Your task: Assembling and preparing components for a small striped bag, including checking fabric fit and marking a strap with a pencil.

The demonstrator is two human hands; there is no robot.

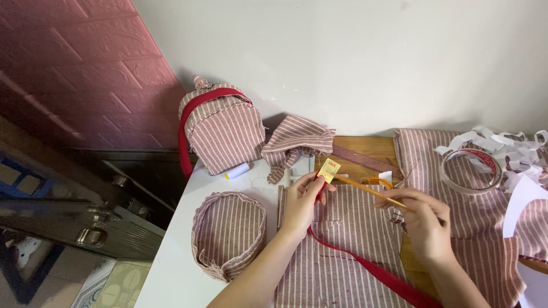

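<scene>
Head view: the left hand (301,201) pinches a small yellow tag (329,169) between thumb and fingertips, held against the end of a red strap (365,263) that runs down and to the right across a striped cloth (337,256) spread on the table (171,274). The right hand (425,222) closes round a thin orange stick (365,189), gripped like a pen, its far tip touching the tag. Both sets of fingers are shut on what they hold.

Beyond the hands stand a striped bag (225,128) with a red band, a crumpled striped scrap (297,142) and a small white tube (238,170). A striped fabric ring (227,234) lies on the table left of the left wrist. To the right, on more striped fabric, rest a tape roll (471,171) and a heap of white paper strips (508,145). Orange scissor handles (377,182) show just behind the stick.

To do this well, I judge that the left pinch should stay firm and low so tag and strap end do not slide apart, while the stick works with light pressure near the tag's edge. Keeping the strap flat and untwisted on the cloth would help the tag sit square.
</scene>
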